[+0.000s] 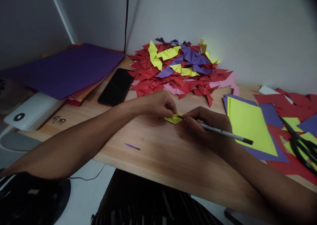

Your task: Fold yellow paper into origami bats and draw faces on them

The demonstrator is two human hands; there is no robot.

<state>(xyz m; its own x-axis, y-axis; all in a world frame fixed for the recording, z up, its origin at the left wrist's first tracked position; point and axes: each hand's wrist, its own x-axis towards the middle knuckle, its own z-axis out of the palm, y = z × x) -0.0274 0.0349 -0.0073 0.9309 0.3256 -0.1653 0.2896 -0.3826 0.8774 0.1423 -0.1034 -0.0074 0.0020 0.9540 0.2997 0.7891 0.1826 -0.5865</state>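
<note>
My left hand (158, 104) is closed at the left edge of a small folded yellow paper bat (174, 119), which lies on the wooden table (153, 136). In my right hand (210, 122) is a slim grey pen (218, 129) with a dark end, held in a writing grip. Its tip touches the yellow paper, where small dark marks show. Behind my hands rises a pile of folded paper bats (173, 70) in red, purple, yellow and pink, a few with drawn dots. A thin purple paper scrap (132, 146) lies nearer the table's front edge.
At left are a black phone (116, 86), purple paper sheets (74, 66) and a white power bank (34, 111) with a cable. To the right lie yellow sheets (250, 122), red scraps (287, 103) and black-handled scissors (299, 145). A wall (223, 20) stands behind.
</note>
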